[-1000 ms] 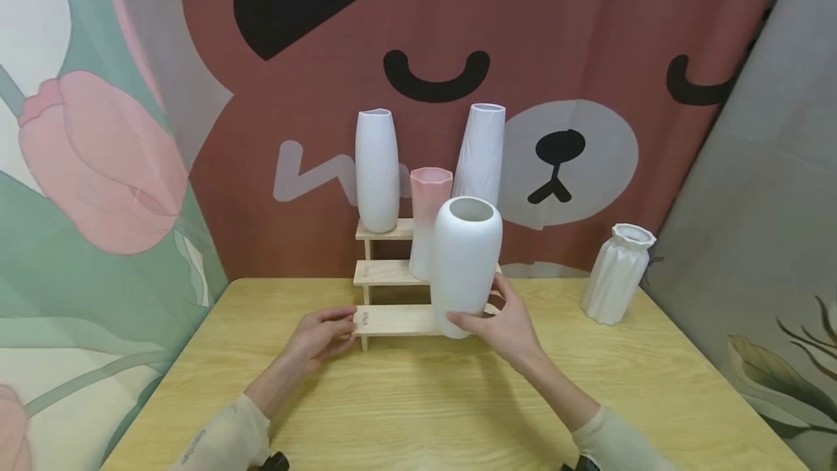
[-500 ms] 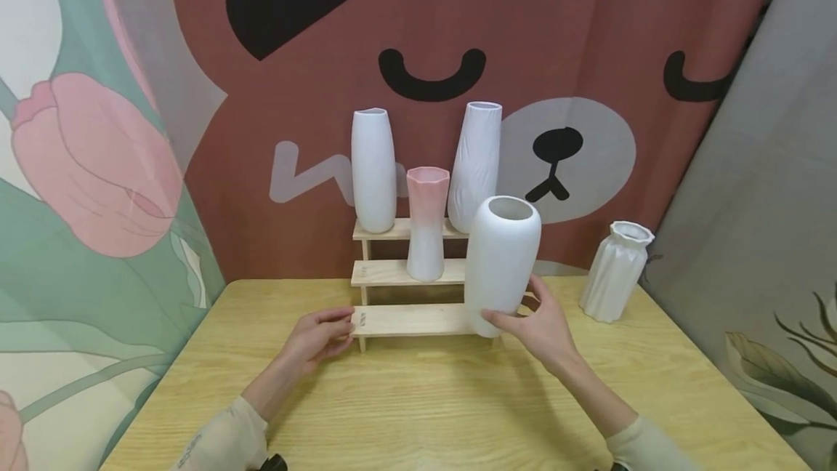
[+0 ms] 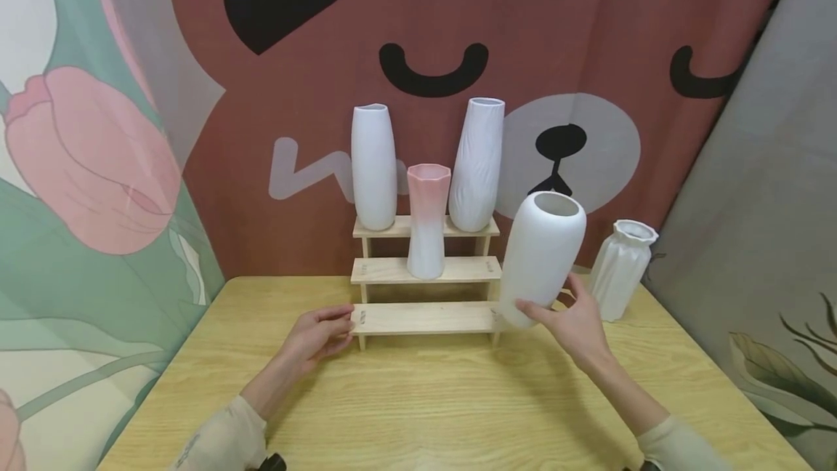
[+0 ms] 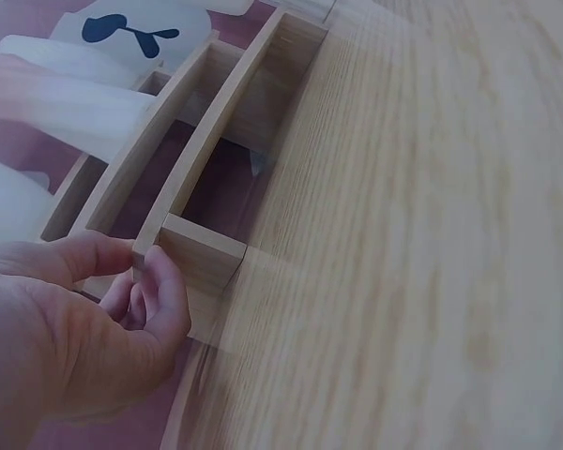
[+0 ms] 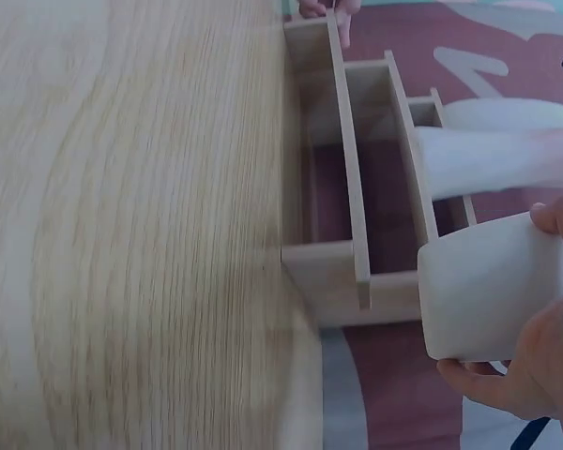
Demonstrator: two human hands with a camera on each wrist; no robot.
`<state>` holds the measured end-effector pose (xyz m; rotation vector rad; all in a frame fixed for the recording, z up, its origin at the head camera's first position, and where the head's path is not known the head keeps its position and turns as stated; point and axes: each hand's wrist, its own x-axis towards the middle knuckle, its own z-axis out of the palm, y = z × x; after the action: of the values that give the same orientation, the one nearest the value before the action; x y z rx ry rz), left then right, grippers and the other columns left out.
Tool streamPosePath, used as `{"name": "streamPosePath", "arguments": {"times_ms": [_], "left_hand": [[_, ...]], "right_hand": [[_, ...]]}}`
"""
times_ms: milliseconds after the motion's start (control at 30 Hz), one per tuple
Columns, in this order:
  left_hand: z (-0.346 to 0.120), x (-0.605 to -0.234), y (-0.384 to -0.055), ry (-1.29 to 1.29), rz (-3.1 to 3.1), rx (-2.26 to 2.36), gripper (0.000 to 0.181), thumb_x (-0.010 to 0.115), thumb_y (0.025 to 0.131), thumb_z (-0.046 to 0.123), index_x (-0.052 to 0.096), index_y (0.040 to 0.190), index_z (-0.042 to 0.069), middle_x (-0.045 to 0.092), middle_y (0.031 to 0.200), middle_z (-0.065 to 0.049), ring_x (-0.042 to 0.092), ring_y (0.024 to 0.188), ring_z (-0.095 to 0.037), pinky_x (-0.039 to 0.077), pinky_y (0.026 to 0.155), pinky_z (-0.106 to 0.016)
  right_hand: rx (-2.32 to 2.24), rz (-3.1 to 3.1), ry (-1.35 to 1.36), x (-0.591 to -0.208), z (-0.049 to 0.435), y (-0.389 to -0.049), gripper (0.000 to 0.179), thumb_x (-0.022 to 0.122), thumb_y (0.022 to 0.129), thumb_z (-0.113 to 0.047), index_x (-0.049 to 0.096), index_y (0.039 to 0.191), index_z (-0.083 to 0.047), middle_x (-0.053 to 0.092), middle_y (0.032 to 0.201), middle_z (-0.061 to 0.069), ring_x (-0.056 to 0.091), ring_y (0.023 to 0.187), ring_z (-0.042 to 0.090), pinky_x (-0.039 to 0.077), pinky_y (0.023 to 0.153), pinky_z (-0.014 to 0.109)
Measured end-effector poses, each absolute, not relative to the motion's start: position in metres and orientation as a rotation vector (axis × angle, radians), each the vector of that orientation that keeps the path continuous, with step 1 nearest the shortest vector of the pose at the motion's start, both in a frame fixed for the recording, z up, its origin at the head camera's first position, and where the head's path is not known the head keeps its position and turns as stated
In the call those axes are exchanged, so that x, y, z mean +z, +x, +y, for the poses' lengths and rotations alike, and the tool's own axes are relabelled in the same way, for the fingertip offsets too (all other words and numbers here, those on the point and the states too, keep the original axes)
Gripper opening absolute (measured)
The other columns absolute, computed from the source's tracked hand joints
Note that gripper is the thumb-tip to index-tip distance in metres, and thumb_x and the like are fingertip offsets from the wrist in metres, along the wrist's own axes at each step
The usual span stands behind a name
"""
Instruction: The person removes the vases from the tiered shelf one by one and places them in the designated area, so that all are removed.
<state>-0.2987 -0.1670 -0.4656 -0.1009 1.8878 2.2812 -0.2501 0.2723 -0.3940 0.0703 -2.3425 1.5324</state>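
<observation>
My right hand [image 3: 578, 329] grips a smooth white vase [image 3: 544, 260] low on its body, thumb in front. The vase leans a little and hangs off the right end of a three-step wooden stand [image 3: 425, 318]; its base [image 5: 441, 300] is clear of the shelves in the right wrist view. At the stand's other end my left hand [image 3: 317, 339] pinches the corner of the lowest shelf between thumb and fingers [image 4: 164, 300]. A pink-to-white vase [image 3: 428, 227] stands on the middle step. Two tall white vases, one plain [image 3: 374, 169] and one textured [image 3: 477, 166], occupy the top step.
A short pleated white vase [image 3: 620, 275] stands at the table's right, just behind the gripping hand. The light wooden table [image 3: 405, 405] ends at a printed bear curtain [image 3: 294, 238], with more patterned fabric along both sides.
My right hand has carried the smooth white vase rightward from in front of the stand to beyond its right end, uncovering the shelves. My left hand keeps its place on the lowest shelf.
</observation>
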Motion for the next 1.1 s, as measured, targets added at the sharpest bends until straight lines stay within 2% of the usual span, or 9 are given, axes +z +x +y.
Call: {"name": "streamPosePath", "arguments": {"times_ms": [200,533,833,1100], "left_hand": [[-0.168,-0.467,-0.299,-0.095,1.884,2.288,0.044,0.070,0.094,-0.003,0.061,0.136,-0.003,0.059,0.131,-0.019,0.066,0.097,-0.024,0.059,0.080,-0.032],[-0.169,-0.466,-0.297,-0.100,1.872,2.301,0.043,0.069,0.093,-0.005,0.061,0.136,-0.004,0.060,0.128,-0.019,0.066,0.095,-0.023,0.059,0.079,-0.031],[-0.168,-0.467,-0.297,-0.085,1.868,2.301,0.044,0.071,0.093,-0.003,0.062,0.136,-0.003,0.059,0.132,-0.020,0.067,0.097,-0.025,0.059,0.081,-0.033],[-0.167,-0.468,-0.297,-0.071,1.873,2.305,0.044,0.070,0.094,-0.002,0.061,0.136,-0.003,0.057,0.133,-0.020,0.066,0.100,-0.026,0.059,0.082,-0.033]], "right_hand": [[1.472,-2.343,0.019,-0.396,0.284,-0.254,0.095,0.090,0.079,-0.038,0.038,0.155,-0.015,0.047,0.144,0.011,0.051,0.124,0.034,0.052,0.093,0.048],[1.434,-2.350,-0.024,-0.403,0.296,-0.260,0.100,0.091,0.078,-0.039,0.035,0.157,-0.015,0.046,0.145,0.017,0.048,0.125,0.039,0.049,0.095,0.058],[1.368,-2.365,-0.074,-0.418,0.311,-0.274,0.105,0.089,0.079,-0.043,0.029,0.157,-0.009,0.044,0.145,0.020,0.048,0.124,0.040,0.048,0.093,0.053],[1.319,-2.377,-0.127,-0.429,0.321,-0.294,0.106,0.089,0.078,-0.044,0.029,0.155,-0.001,0.046,0.140,0.025,0.049,0.122,0.042,0.046,0.095,0.054]]}}
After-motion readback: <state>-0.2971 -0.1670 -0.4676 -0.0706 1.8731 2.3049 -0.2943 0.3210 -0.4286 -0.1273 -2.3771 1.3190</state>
